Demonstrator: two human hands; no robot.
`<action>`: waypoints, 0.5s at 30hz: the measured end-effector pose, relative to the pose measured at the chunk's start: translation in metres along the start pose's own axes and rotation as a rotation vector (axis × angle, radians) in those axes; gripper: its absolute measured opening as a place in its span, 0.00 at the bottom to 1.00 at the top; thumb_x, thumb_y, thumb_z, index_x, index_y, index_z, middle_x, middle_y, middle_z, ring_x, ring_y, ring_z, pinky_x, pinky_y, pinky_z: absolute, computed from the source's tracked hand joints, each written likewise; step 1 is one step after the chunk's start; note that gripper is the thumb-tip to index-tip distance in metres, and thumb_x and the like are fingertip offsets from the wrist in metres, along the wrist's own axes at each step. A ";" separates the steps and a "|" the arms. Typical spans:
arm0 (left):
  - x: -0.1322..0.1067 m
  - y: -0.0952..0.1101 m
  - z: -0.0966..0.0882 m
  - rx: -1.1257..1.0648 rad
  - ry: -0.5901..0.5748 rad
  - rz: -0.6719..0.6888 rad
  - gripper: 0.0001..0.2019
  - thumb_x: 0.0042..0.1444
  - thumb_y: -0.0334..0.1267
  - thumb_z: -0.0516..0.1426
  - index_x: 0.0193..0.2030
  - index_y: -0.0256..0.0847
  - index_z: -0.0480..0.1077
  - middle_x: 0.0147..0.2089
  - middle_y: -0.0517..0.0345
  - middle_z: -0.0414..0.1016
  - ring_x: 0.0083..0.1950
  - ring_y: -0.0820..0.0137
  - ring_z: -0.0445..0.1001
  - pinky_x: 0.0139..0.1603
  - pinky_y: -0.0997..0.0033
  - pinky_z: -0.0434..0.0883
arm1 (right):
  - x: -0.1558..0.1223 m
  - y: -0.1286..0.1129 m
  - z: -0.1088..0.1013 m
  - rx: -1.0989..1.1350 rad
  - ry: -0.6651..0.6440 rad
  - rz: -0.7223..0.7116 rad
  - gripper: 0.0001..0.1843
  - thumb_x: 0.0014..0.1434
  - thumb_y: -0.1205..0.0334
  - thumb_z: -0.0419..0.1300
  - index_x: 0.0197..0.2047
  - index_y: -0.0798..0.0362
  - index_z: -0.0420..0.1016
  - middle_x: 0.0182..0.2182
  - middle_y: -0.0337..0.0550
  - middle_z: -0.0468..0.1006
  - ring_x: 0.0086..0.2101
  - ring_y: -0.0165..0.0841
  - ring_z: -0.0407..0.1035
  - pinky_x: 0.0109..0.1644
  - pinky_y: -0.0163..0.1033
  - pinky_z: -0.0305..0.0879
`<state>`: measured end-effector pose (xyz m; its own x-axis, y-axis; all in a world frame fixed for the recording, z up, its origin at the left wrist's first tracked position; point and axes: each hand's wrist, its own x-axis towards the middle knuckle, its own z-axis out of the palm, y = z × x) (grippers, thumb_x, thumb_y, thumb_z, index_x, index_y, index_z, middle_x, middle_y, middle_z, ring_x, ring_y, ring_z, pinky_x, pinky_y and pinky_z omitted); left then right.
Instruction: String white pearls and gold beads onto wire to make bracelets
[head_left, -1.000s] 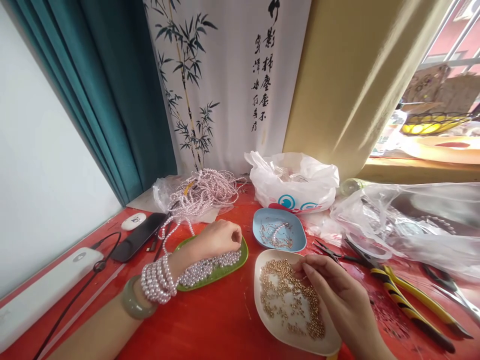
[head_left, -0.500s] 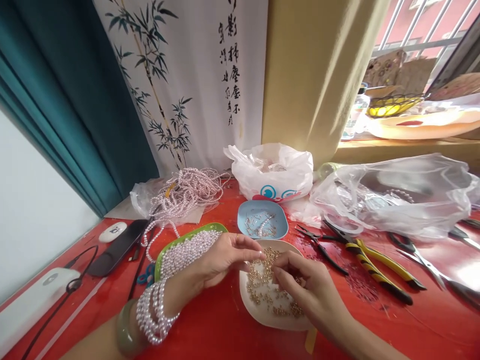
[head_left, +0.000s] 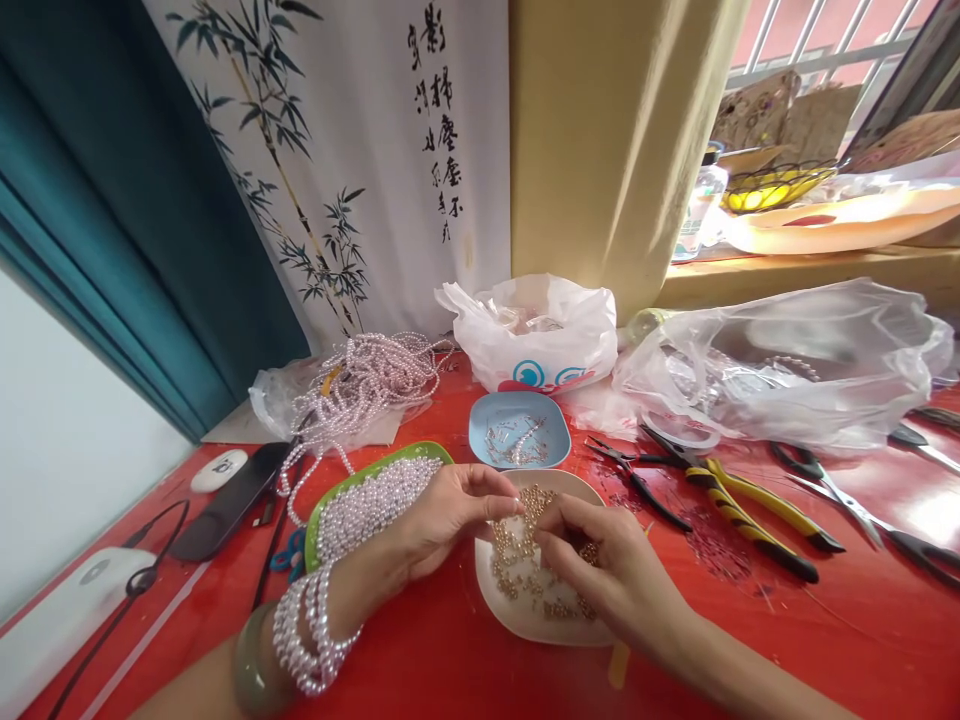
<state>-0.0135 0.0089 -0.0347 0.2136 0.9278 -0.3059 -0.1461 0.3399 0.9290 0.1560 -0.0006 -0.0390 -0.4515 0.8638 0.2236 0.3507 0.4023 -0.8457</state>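
Note:
My left hand (head_left: 448, 513) and my right hand (head_left: 600, 570) meet fingertip to fingertip over a cream dish (head_left: 501, 620) of small gold beads (head_left: 525, 575). Both hands are pinched; what each pinch holds is too small to make out. My left wrist wears several wraps of pearl strand (head_left: 307, 640) and a pale green bangle (head_left: 247, 672). Just left of the hands, a green dish (head_left: 330, 495) is filled with pearl strands (head_left: 371, 500). A blue dish (head_left: 519, 432) with small metal pins sits right behind the hands.
The table (head_left: 750, 640) is red. Yellow-handled pliers (head_left: 750, 510), small black pliers (head_left: 637, 478) and scissors (head_left: 847, 500) lie to the right. Plastic bags (head_left: 787, 365) and a white bag (head_left: 532, 335) stand behind. A pearl heap (head_left: 360, 385), phone (head_left: 229, 500) and white power bank (head_left: 67, 620) are at the left.
My left hand left the green dish of pearls and came to the gold bead dish, where it now meets my right hand. The view swung to the right.

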 end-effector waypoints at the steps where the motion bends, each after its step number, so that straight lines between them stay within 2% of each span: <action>1: 0.000 0.000 0.000 0.001 0.000 0.001 0.11 0.33 0.36 0.66 0.23 0.34 0.70 0.24 0.61 0.69 0.24 0.80 0.64 0.22 0.81 0.59 | 0.000 0.001 0.000 0.004 -0.002 -0.003 0.08 0.49 0.69 0.48 0.20 0.53 0.61 0.16 0.34 0.66 0.19 0.25 0.58 0.23 0.30 0.56; 15: 0.001 -0.003 -0.001 0.008 -0.021 0.044 0.10 0.35 0.35 0.66 0.24 0.35 0.70 0.24 0.63 0.68 0.24 0.80 0.64 0.22 0.81 0.61 | 0.001 -0.001 -0.001 -0.019 -0.027 -0.023 0.09 0.49 0.70 0.48 0.20 0.53 0.62 0.17 0.34 0.66 0.20 0.25 0.58 0.23 0.30 0.56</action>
<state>-0.0137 0.0088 -0.0377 0.2272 0.9385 -0.2599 -0.1478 0.2971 0.9433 0.1558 0.0007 -0.0378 -0.4819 0.8456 0.2295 0.3552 0.4280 -0.8311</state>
